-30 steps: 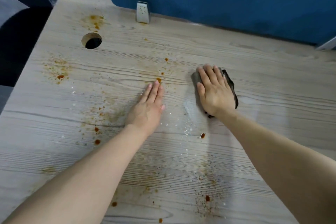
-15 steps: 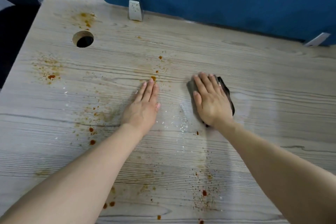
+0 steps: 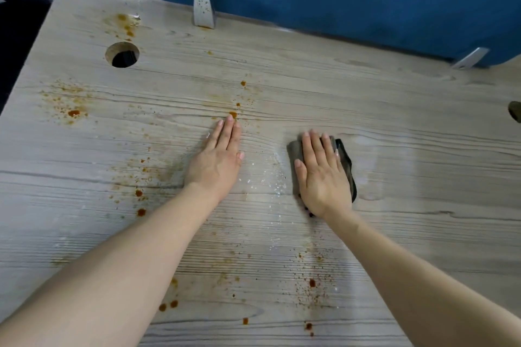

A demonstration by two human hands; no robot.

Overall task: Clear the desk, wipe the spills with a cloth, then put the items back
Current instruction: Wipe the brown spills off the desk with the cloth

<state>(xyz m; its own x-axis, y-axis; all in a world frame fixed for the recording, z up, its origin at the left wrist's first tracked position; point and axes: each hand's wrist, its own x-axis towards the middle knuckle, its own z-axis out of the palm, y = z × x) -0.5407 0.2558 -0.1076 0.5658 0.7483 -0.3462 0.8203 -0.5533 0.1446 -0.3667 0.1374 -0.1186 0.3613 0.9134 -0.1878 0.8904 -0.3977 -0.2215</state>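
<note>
So I've got my right hand [image 3: 322, 175] pressing flat, fingers straight, on the dark cloth [image 3: 345, 160] mid-counter [image 3: 394, 121], left hand [image 3: 217, 160] lying flat and empty beside it, orange-brown spills [image 3: 74, 113] all around.

Grey cloth [image 3: 346, 160] — orange-brown spills [image 3: 74, 113].

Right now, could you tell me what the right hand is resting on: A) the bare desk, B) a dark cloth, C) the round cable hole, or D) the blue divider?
B: the right hand lies flat with straight fingers on the dark cloth.
</note>
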